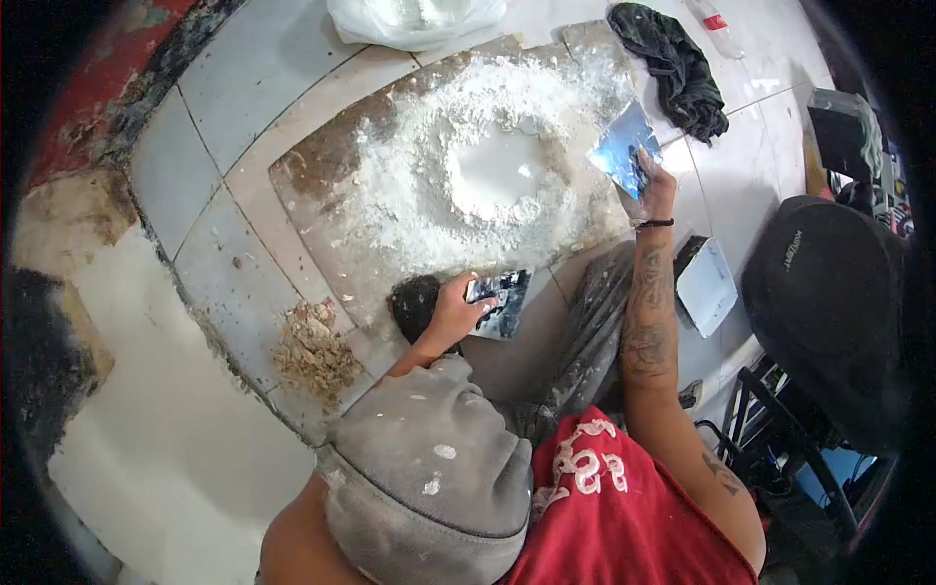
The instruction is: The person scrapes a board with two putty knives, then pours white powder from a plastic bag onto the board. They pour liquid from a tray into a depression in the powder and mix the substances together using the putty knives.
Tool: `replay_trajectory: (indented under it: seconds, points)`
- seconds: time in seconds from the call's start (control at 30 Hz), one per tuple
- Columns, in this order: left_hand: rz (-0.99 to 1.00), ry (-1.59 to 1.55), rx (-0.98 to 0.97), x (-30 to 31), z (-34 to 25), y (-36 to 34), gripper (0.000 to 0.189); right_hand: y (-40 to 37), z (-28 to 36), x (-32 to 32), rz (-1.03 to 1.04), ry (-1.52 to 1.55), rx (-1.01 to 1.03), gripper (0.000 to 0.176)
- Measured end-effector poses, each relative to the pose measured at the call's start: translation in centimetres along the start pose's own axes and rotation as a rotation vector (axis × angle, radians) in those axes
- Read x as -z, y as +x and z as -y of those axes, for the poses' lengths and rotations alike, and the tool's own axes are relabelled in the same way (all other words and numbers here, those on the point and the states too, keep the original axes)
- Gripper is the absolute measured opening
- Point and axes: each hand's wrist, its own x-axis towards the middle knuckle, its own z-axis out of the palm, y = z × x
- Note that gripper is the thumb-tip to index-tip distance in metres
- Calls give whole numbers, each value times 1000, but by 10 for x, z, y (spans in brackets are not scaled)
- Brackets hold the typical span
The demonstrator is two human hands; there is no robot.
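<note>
My right hand (658, 192) grips a shiny flat metal scraper (616, 144) at the right edge of a worn board (327, 180). Near the board's front edge, my left hand (451, 314) holds a second flat scraper (509, 310), dark and reflective with pale smears. White powder (400, 210) is heaped in a rough ring on the board. Inside the ring lies a smooth pale pool (492, 171) with a few small lumps in it. Beside my left hand is a dark shoe (416, 304).
A white plastic bag (419, 24) sits beyond the board. A dark cloth (673, 73) and a plastic bottle (717, 29) lie at upper right. A white plate (707, 288), a black case (824, 302) and a crumbly debris pile (317, 356) are on the tiled floor.
</note>
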Motion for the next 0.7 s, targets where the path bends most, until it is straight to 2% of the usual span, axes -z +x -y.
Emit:
replay_trajectory:
  seconds: [0.03, 0.07, 0.17, 0.2, 0.23, 0.3, 0.37, 0.4, 0.43, 0.5, 0.57, 0.63, 0.7]
  points:
    - [-1, 28, -21, 1, 2, 2, 29, 2, 1, 2, -102, -90, 50, 26]
    - [0, 56, -41, 0, 4, 2, 29, 3, 0, 4, -33, 35, 21, 24]
    - [18, 46, -60, 1, 5, 5, 26, -16, 12, -22, -94, -208, 120, 23]
    - [24, 7, -58, 5, 0, 7, 25, 11, 12, 23, -91, -326, 19, 19]
    - [26, -29, -52, 11, -10, 7, 24, -12, 19, -8, -148, -491, 82, 17]
    - [21, -60, -4, 32, -28, 10, 20, -29, 28, -32, -91, -324, 22, 15]
    - [-24, -43, 86, 63, -57, 12, 17, -16, 28, -6, -112, -543, 34, 17]
    - [-95, -59, 28, 78, -58, 15, 16, -17, 25, -12, -130, -612, 99, 18]
    - [-163, -73, -32, 94, -58, 19, 15, -11, 24, -9, -160, -834, 117, 20]
    - [-322, -151, -71, 125, -32, 34, 14, -17, 19, -14, -110, -644, 130, 21]
    - [-537, -164, -125, 141, -19, 45, 15, -13, 16, -14, -61, -596, 145, 22]
    - [-661, -180, -181, 145, -3, 57, 17, -9, 19, -11, -93, -730, 77, 23]
    - [-724, -101, -202, 154, 1, 67, 18, -14, 17, -18, -90, -689, 83, 23]
